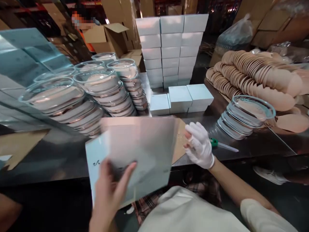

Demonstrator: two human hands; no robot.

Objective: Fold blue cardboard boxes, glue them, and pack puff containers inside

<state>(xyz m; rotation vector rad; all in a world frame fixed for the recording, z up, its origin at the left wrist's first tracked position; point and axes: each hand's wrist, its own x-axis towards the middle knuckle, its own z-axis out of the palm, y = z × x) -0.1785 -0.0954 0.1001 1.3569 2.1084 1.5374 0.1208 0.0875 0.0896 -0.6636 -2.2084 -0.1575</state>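
My bare left hand point(108, 190) grips a white box point(149, 148) by its left part, the thumb lying across its face. The box is tilted towards me over the table's front edge and is partly smeared by motion. A small dark mark shows on its left side. My right hand point(199, 145) wears a white glove with some fingertips bare. Its fingers are loosely bent and apart, with nothing seen in them, just right of the box. Between them, a brown cardboard piece point(179, 141) lies partly behind the box. A green tool with a pale shaft point(214, 142) lies beside the glove.
Stacked glass dishes point(106, 93) stand at left, another dish stack point(238, 120) at right. White boxes rise in a tall stack point(170, 48) behind lower boxes point(181, 98). Brown discs point(256, 77) are piled at right. A person point(84, 24) is behind an open carton point(111, 40).
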